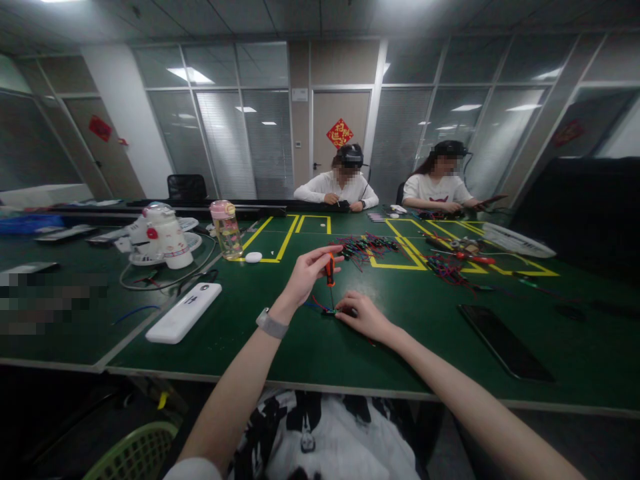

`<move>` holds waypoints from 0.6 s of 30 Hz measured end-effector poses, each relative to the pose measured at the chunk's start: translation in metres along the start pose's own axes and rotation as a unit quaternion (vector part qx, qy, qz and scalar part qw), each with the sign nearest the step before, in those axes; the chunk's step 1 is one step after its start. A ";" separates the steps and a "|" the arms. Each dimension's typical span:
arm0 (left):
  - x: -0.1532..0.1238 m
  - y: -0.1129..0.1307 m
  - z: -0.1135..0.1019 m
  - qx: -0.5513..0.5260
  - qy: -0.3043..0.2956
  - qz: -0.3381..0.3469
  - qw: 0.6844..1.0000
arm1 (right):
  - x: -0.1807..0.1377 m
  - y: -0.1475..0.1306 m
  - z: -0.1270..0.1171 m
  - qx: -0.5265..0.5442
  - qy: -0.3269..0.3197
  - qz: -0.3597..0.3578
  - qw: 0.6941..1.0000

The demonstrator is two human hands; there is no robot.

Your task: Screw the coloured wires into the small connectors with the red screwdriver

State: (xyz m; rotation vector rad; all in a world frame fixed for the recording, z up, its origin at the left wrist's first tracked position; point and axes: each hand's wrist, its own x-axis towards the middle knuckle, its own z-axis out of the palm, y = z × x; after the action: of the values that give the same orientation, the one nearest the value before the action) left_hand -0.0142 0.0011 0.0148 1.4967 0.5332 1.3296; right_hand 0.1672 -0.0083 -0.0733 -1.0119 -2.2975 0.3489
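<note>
Your left hand (pixel 307 273) is gripping a screwdriver (pixel 330 269) that is showing a smooth red-and-black plastic handle and a thin metal shaft. The desk (pixel 310 347) is presenting a matt green top. Near its left edge a white case (pixel 184 312) is gleaming as glossy plastic. Near its right edge a black slab (pixel 505 341) is reflecting like glass.

No legible text (door sign (pixel 339 133) blurred)

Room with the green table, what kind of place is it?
Probably an office workroom for small wiring jobs: a long green table with yellow tape boxes, piles of coloured wires, glass partition walls.
</note>
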 end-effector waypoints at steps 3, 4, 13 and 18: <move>0.002 -0.001 -0.006 -0.030 0.054 -0.036 0.997 | 0.000 -0.002 0.000 0.000 0.000 0.002 1.000; 0.003 -0.002 -0.008 -0.020 0.076 -0.039 0.996 | 0.000 -0.002 -0.001 0.000 0.000 0.002 1.000; 0.002 -0.005 -0.006 0.313 0.174 0.160 0.920 | 0.000 -0.003 -0.002 0.000 -0.002 0.003 1.000; -0.005 -0.003 0.002 0.363 0.123 0.187 0.904 | -0.001 0.001 -0.001 0.002 0.000 -0.003 1.000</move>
State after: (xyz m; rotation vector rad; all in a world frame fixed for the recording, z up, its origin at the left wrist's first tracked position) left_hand -0.0131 -0.0029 0.0095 2.1248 1.0237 1.7423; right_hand 0.1686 -0.0085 -0.0732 -1.0018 -2.2988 0.3504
